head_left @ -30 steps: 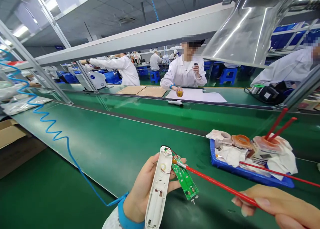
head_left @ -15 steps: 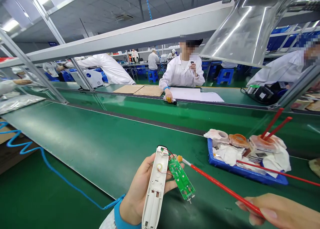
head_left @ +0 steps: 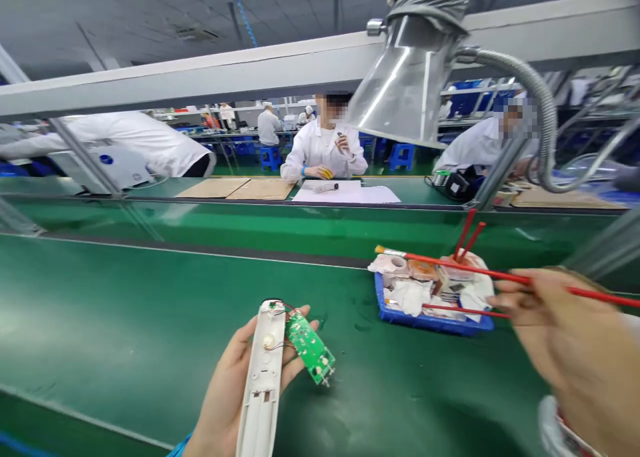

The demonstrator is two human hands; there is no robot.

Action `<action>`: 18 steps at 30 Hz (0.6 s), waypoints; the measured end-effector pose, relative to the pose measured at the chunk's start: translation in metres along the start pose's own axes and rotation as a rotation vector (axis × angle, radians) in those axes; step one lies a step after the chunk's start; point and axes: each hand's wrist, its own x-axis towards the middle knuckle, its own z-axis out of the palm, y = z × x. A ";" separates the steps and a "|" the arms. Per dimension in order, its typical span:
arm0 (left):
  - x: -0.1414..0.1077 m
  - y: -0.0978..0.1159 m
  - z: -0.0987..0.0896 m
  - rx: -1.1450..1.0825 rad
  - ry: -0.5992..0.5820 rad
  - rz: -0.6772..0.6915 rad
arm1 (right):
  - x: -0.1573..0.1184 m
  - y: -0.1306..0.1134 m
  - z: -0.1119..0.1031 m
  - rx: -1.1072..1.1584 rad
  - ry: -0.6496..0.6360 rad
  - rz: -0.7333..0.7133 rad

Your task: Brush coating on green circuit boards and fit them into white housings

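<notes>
White housing (head_left: 264, 377) open; green board (head_left: 311, 348) wired but unseated, at its two o'clock. Left hand (head_left: 227, 384) curls around housing; right hand (head_left: 555, 330) pinches red brush (head_left: 435, 261), clear of board.

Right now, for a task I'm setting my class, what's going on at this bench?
A person's left-hand grip holds a long white plastic housing, with a green circuit board wired to it. The right-hand grip holds a red-handled paintbrush, its bristles apart from the board. The blue plastic tray on the green bench bears crumpled white tissue. Across the bench, a co-worker in a white coat has one hand raised.
</notes>
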 end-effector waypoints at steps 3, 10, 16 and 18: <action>0.005 0.000 -0.001 -0.010 0.009 -0.050 | 0.005 0.019 0.017 -0.001 -0.013 0.293; 0.004 -0.010 0.020 0.019 -0.083 -0.152 | 0.016 0.056 0.009 0.016 -0.091 0.618; 0.001 -0.015 0.016 0.031 -0.164 -0.175 | 0.020 0.050 -0.003 -0.076 -0.143 0.643; 0.001 -0.016 0.013 0.046 -0.203 -0.176 | 0.020 0.051 -0.006 -0.120 -0.156 0.626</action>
